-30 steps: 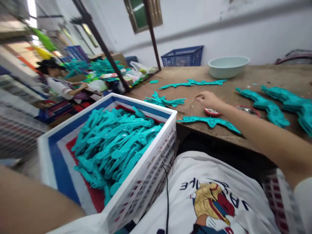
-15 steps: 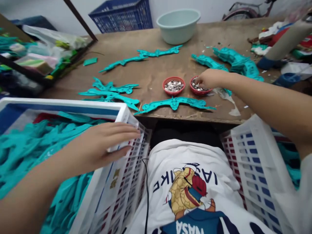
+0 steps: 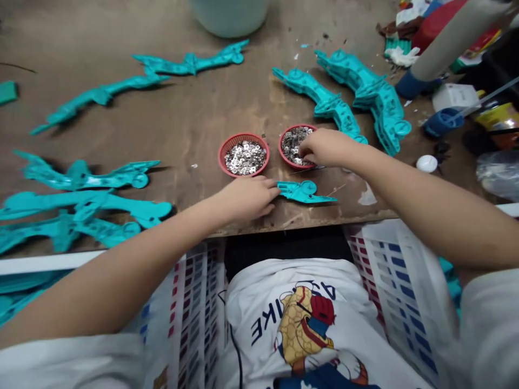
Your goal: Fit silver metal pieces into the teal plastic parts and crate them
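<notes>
- white crates (image 3: pixel 399 286) stand at 5 and 7 o'clock, below the table's near edge, with teal pieces showing at the left crate's rim
- left hand (image 3: pixel 247 199): half open, fingers relaxed, tips touching the end of a short teal piece (image 3: pixel 304 192) lying flat, with no clear hold on it
- right hand (image 3: pixel 326 148): fingers bunched, tips down in a red dish (image 3: pixel 294 145) of silver discs; cannot tell if they pinch any
- second red dish (image 3: pixel 243 155), also full of discs, sits just beside it at 12 o'clock from the left hand
- wooden table (image 3: pixel 194 124): longer teal pieces (image 3: pixel 77 178) lie at 9 o'clock, others (image 3: pixel 365 92) at 1 o'clock
- pale bowl (image 3: pixel 229 16) sits at 12 o'clock, cut off by the frame
</notes>
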`<control>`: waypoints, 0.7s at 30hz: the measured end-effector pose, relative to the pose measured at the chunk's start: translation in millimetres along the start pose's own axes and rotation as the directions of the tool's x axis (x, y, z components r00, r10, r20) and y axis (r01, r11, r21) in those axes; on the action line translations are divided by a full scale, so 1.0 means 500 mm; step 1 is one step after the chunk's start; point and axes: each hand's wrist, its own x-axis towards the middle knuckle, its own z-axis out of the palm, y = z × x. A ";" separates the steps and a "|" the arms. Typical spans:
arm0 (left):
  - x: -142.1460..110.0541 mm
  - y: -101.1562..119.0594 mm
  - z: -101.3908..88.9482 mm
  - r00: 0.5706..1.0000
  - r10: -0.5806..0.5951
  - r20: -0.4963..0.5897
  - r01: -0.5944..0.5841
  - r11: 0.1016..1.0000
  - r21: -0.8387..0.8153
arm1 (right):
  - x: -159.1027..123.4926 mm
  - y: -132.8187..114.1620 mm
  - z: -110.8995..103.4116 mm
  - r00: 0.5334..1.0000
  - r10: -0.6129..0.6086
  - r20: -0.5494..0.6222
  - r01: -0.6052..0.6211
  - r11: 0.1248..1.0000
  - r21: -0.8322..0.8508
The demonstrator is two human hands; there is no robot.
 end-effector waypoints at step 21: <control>-0.015 0.000 0.059 0.996 0.082 0.032 -0.080 0.995 -0.058 | -0.065 -0.071 0.018 0.951 -0.226 -0.210 0.207 0.973 -0.106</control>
